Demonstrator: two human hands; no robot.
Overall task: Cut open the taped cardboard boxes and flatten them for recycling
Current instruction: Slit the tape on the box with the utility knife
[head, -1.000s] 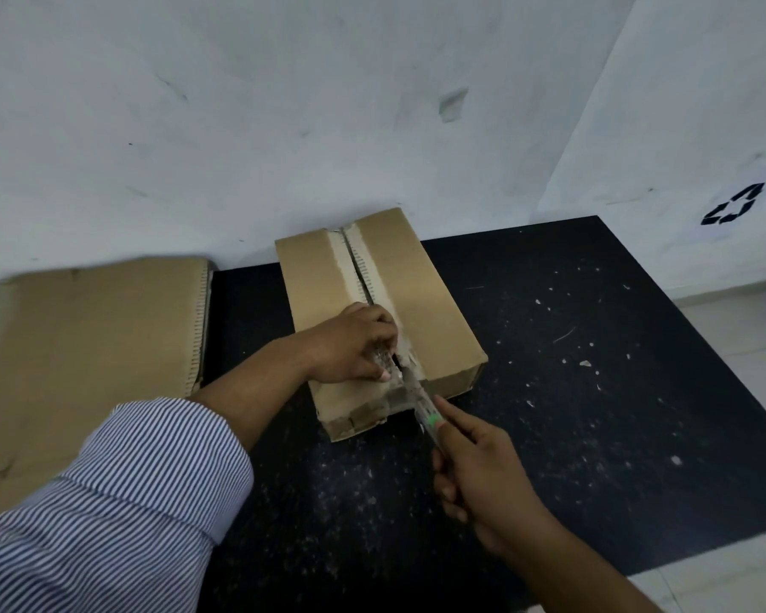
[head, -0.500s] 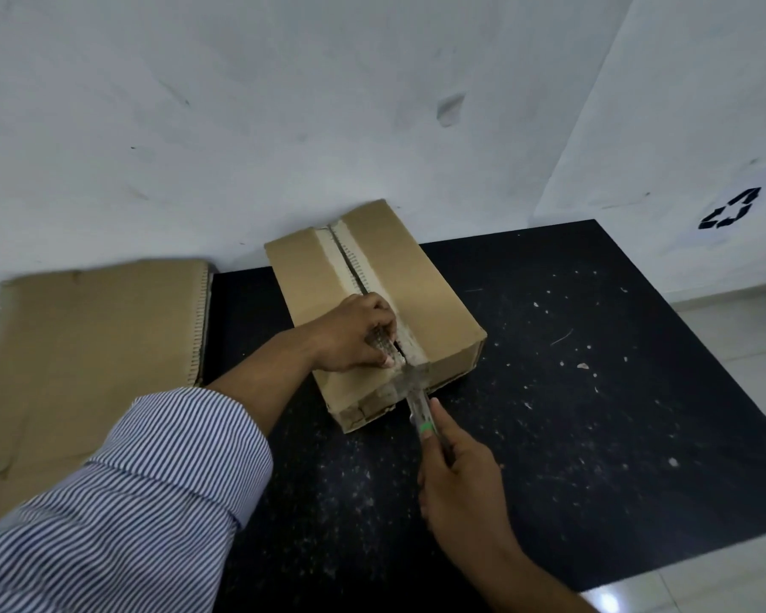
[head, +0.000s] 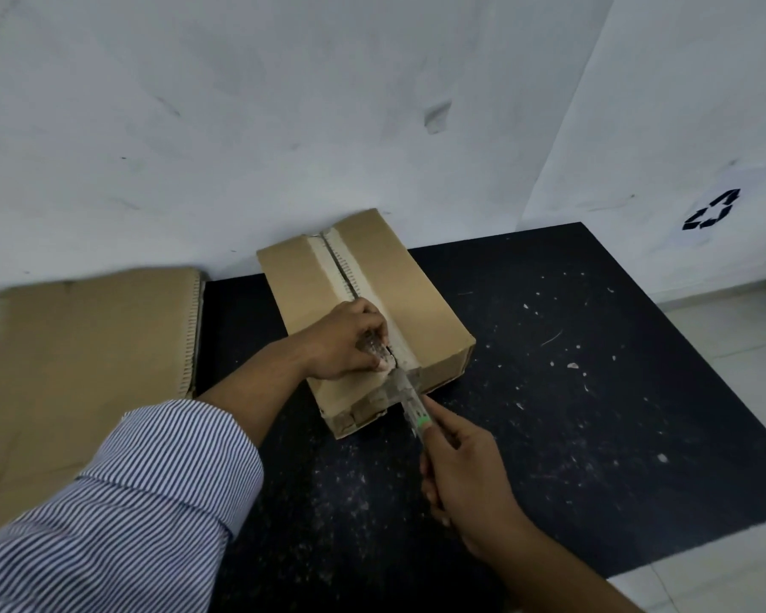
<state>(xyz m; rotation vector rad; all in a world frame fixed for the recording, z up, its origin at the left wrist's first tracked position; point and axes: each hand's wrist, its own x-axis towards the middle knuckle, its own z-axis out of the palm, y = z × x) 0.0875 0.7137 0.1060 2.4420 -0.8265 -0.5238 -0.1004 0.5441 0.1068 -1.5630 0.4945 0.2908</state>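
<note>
A brown cardboard box (head: 421,298) lies on the black mat (head: 571,413), its far end against the wall. A pale strip runs along its top seam, split open at the far part. My left hand (head: 350,342) rests on the box top near the front end, fingers closed on a crumpled wad of clear tape (head: 374,349). My right hand (head: 465,475) grips a box cutter (head: 412,407) with a green mark. Its tip sits at the front end of the seam, on the tape over the box's front edge.
A flattened sheet of cardboard (head: 80,356) lies to the left of the mat. White walls stand behind; the right one carries a black recycling symbol (head: 710,211). White specks litter the mat. Pale floor tiles (head: 735,342) show to the right.
The view has shifted slightly. My right hand and cutter stay at the box's front end, with the hand drawn a little nearer to me. My left hand keeps hold of the tape.
</note>
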